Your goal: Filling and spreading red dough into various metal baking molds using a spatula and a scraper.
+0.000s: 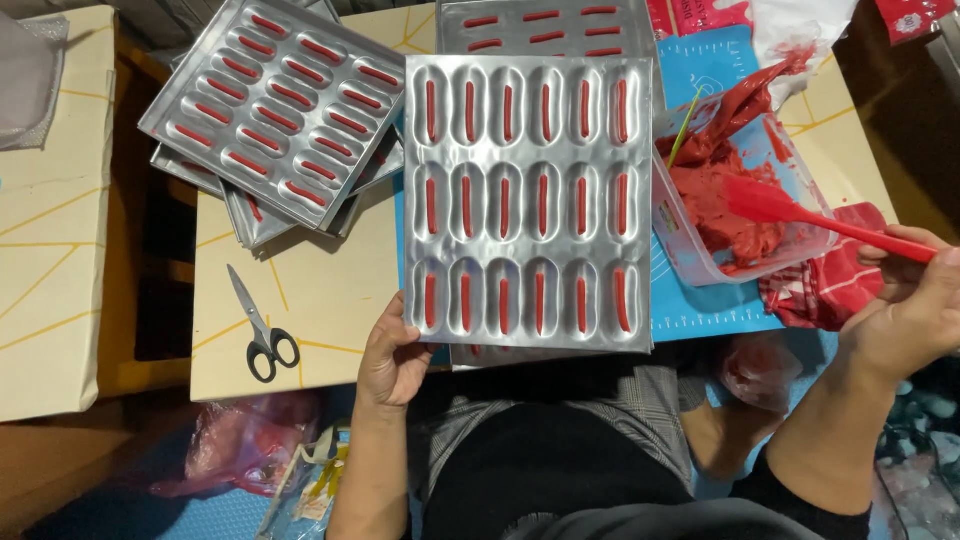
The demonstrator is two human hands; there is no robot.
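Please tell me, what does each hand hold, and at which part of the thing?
The left hand grips the metal mould tray at its near left corner. The right hand holds the red spatula by the end of its handle.

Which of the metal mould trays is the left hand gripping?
The left hand grips the front mould tray, lying square before the person, at its near-left corner. The stacked trays at upper left lie tilted and untouched; another tray lies behind.

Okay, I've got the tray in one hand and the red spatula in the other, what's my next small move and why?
Probably slide the metal mould tray aside onto the stack of filled trays. Every visible cavity already holds a red strip, the left hand grips its near corner, and the right hand holds the red spatula over the tub of red paste.
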